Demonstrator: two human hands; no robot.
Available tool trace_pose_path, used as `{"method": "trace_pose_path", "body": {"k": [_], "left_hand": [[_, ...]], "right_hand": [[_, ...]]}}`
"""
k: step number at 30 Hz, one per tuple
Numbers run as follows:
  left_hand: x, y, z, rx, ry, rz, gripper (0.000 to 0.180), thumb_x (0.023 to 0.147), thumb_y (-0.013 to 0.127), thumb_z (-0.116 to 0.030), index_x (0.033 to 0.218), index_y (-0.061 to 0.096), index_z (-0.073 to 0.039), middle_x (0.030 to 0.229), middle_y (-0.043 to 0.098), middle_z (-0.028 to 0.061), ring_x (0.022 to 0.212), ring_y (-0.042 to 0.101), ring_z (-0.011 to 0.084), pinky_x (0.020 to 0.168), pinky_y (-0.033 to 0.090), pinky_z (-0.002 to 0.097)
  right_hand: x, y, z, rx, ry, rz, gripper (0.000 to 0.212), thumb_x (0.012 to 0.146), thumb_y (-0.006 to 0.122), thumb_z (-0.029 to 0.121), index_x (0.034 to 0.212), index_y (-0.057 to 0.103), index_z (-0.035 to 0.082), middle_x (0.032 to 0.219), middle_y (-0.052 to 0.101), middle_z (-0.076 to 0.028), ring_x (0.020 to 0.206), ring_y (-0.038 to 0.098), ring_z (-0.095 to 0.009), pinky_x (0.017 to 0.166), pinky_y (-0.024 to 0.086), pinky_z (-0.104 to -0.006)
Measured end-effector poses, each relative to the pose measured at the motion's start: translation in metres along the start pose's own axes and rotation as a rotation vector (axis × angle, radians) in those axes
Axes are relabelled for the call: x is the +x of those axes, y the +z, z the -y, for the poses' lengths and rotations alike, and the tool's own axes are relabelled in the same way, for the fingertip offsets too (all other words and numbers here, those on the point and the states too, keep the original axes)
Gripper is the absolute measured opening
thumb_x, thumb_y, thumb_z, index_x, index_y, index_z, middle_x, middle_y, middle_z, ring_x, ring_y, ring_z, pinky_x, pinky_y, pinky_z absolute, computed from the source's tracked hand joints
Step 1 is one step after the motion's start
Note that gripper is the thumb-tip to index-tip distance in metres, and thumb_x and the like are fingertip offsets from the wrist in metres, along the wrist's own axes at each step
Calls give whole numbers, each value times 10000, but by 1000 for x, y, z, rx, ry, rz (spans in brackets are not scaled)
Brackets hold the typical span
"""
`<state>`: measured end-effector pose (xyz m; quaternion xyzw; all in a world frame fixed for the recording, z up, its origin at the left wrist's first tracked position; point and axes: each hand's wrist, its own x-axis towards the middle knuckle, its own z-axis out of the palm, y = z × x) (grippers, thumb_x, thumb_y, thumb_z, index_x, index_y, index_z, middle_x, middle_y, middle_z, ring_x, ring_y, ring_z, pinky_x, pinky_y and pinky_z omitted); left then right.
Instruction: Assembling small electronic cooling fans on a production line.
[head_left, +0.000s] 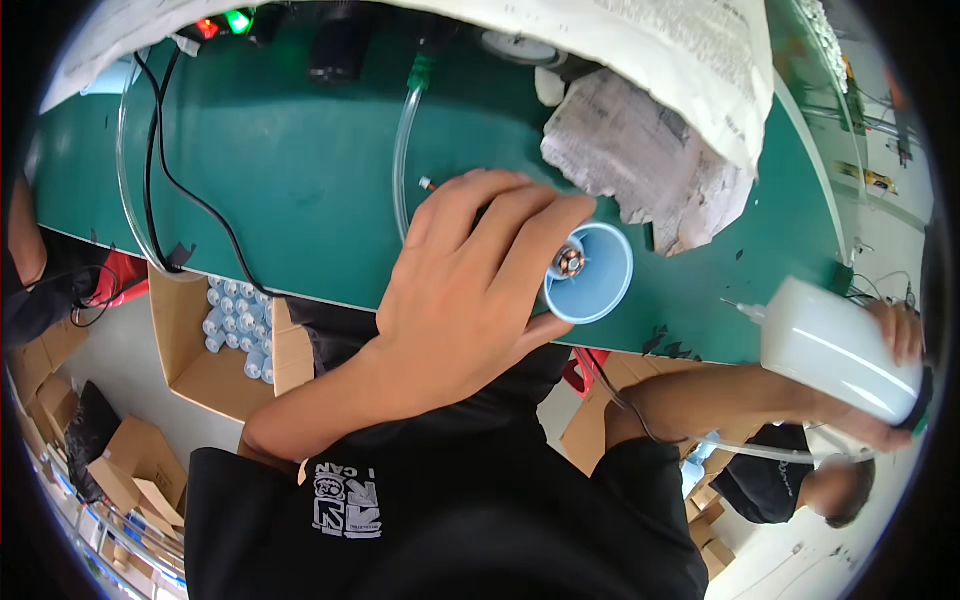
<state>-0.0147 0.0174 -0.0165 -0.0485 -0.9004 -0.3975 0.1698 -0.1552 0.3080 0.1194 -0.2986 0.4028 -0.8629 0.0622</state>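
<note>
Head view: on the green table (pixel 300 160), the left hand (pixel 470 290) grips a light blue funnel-shaped cup (pixel 590 272), fingers curled over its rim and the thumb under it. One small round metal part (pixel 570 262) with a coppery middle sits inside the cup, at its centre. The cup lies near the table's near edge, just below a crumpled grey paper wad (pixel 640 160). The right hand (pixel 900 370) clasps one white, smooth plastic squeeze bottle (pixel 835 345) with a thin needle tip (pixel 745 305) that points left toward the cup, well apart from it. One clear tube (pixel 403 150) with a green fitting runs down the table to a spot beside the left hand, and a black cable (pixel 190 190) curves at the left. Below the table edge stands an open cardboard box (pixel 215 375) holding a cluster of small pale blue cylinders (pixel 238 318), too many and too small to count surely. More cardboard boxes (pixel 130 460) lie on the floor at left.
</note>
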Motion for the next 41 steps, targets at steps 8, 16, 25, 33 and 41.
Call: {"method": "trace_pose_path", "body": {"k": [8, 16, 25, 33, 41], "left_hand": [[8, -3, -9, -24, -7, 51, 745, 588, 852, -218, 1255, 551, -78, 1174, 586, 67, 1136, 519, 286, 982, 390, 448], [3, -9, -4, -15, -3, 63, 762, 632, 832, -240, 1298, 507, -60, 1207, 562, 112, 1157, 508, 314, 996, 396, 461], [-2, -10, -5, -25, 16, 40, 704, 668, 829, -257, 1274, 532, -53, 1216, 566, 102, 1173, 502, 284, 996, 415, 456], [-2, -11, -3, 5, 14, 69, 747, 664, 836, -254, 1303, 506, -53, 1239, 544, 110, 1198, 479, 296, 1040, 383, 460], [0, -6, -4, -38, 25, 48, 710, 719, 806, -258, 1322, 491, -56, 1244, 540, 133, 1218, 471, 314, 1070, 364, 461]], "right_hand": [[-29, -13, 4, -1896, 468, -490, 467, 802, 781, 250, 1152, 603, -2, 897, 678, -84, 758, 637, -169, 689, 503, -300], [-31, -29, -69, -2117, 410, -103, 750, 725, 840, 283, 1354, 501, 56, 1170, 639, -231, 1052, 622, -399, 893, 496, -430], [-27, 0, -56, -2097, 393, -120, 680, 828, 728, 142, 1437, 431, 90, 1218, 581, -200, 1124, 558, -364, 961, 430, -441], [123, 117, -132, -1637, -338, 681, 233, 844, 682, 78, 1064, 635, 14, 943, 633, -119, 855, 626, -290, 736, 494, -374], [237, 117, -256, -1886, -809, 1159, 207, 781, 623, 44, 975, 621, 116, 979, 600, -63, 956, 605, -252, 834, 495, -341]]}}
